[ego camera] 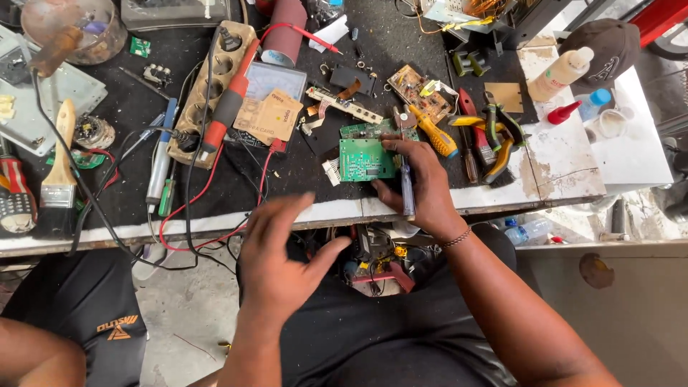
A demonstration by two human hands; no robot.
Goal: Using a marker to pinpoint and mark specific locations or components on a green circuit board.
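Observation:
A green circuit board (365,159) lies on the black mat near the bench's front edge. My right hand (419,183) rests against its right side, fingertips on the board, with a thin blue-grey tool (407,192) gripped in the same hand and pointing down. My left hand (283,251) hovers below the bench edge, fingers spread and slightly blurred, holding nothing. A device with exposed wiring (376,265) sits in my lap between both arms.
The bench holds a beige power strip (208,86), red and black probe leads (215,179), a paintbrush (61,168), a yellow-handled screwdriver (436,135), pliers (502,136), another circuit board (412,86), bottles (562,72) and a dark cap (609,46). Another person's knee is at lower left.

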